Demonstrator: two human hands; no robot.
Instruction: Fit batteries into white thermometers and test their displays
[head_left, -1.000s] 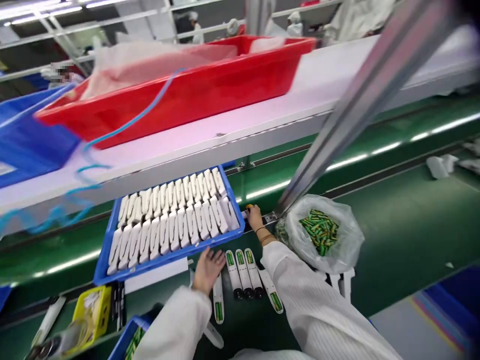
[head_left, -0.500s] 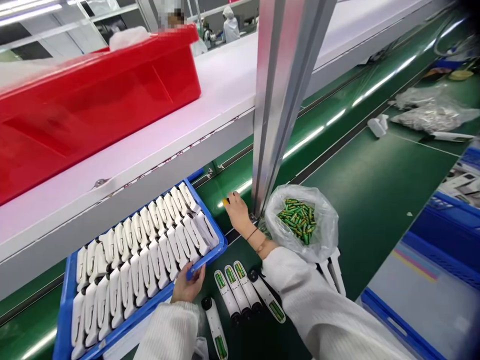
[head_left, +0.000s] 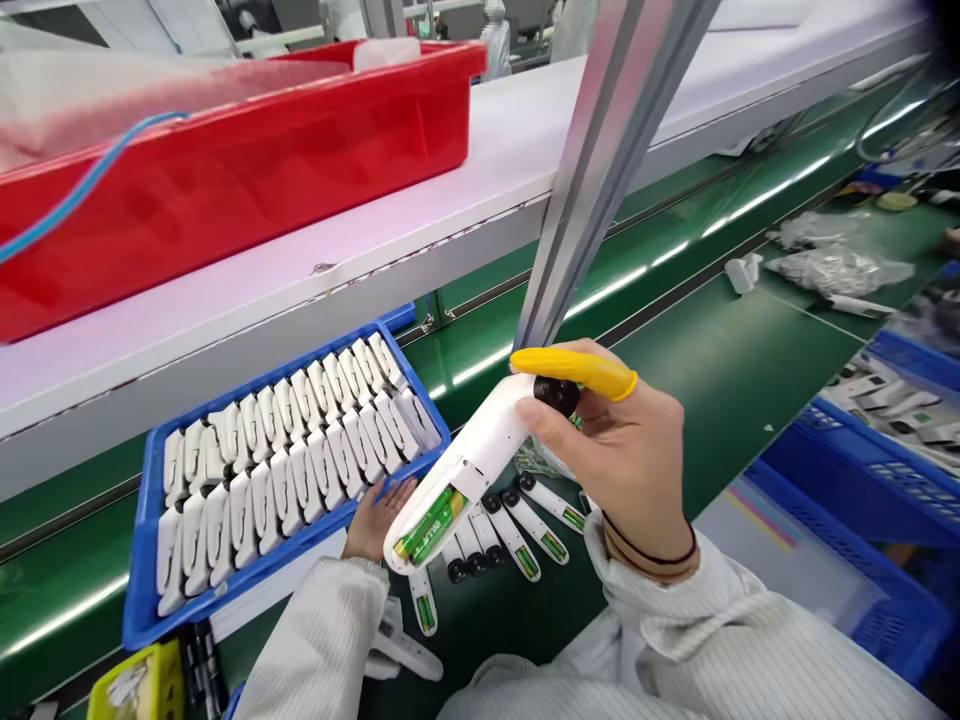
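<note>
My right hand, a yellow finger cot on its index finger, holds a white handheld device up close to the camera. The device's open compartment shows two green batteries, and its black round end sits under my fingers. My left hand rests against the front rim of a blue tray packed with rows of white device parts. Several more white devices with green batteries lie side by side on the green surface below my right hand.
A slanted metal post rises just behind my right hand. A red bin stands on the white shelf above. Blue crates lie at right, a yellow box at lower left, and plastic bags far right on the green belt.
My right hand has come back from beside the post and lifted a white device close to the camera. My left hand stays at the blue tray's rim. The camera has shifted.
</note>
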